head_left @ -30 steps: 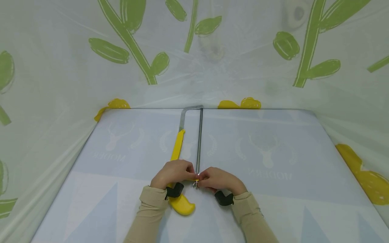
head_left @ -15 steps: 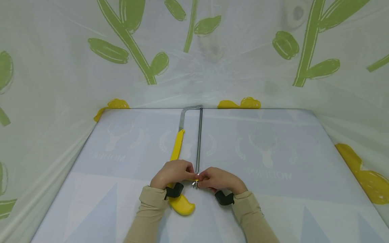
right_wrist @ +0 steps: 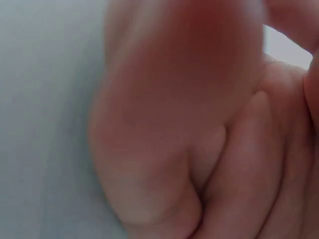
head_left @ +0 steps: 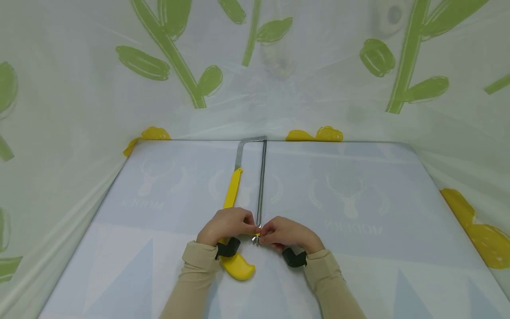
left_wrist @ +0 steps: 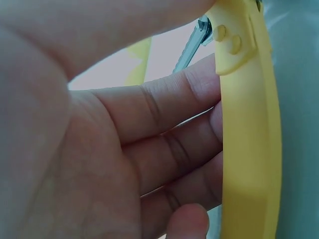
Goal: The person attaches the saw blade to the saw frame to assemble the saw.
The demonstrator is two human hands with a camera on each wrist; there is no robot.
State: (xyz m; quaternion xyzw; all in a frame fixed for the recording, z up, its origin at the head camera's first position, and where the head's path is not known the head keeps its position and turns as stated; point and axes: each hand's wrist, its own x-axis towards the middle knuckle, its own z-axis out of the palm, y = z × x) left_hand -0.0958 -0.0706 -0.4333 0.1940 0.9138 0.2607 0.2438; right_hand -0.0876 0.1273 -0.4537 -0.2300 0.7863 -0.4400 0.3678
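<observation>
A hacksaw (head_left: 233, 188) lies on the table, its grey metal bow pointing away and its yellow handle (head_left: 238, 267) toward the person. Along its right side runs the thin blade (head_left: 261, 186), ending near both hands at a small metal wing nut (head_left: 256, 240). My left hand (head_left: 229, 225) reaches over the handle and grips the yellow front end of the hacksaw; in the left wrist view, its fingers bear against the yellow handle (left_wrist: 249, 149). The right hand (head_left: 288, 235) pinches at the wing nut with thumb and forefinger. Its curled fingers (right_wrist: 239, 169) fill the right wrist view, hiding the contact.
A pale printed cloth covers the table (head_left: 350, 274). At the table's far edge, where the bow's tip reaches, hangs a white curtain (head_left: 311, 97) with green leaves. Black wrist mounts (head_left: 294, 257) sit below both hands.
The hands and hacksaw hold almost the same place. The right fingertips shift very slightly at the wing nut, whose wings show at a somewhat different angle. The head view tilts a little.
</observation>
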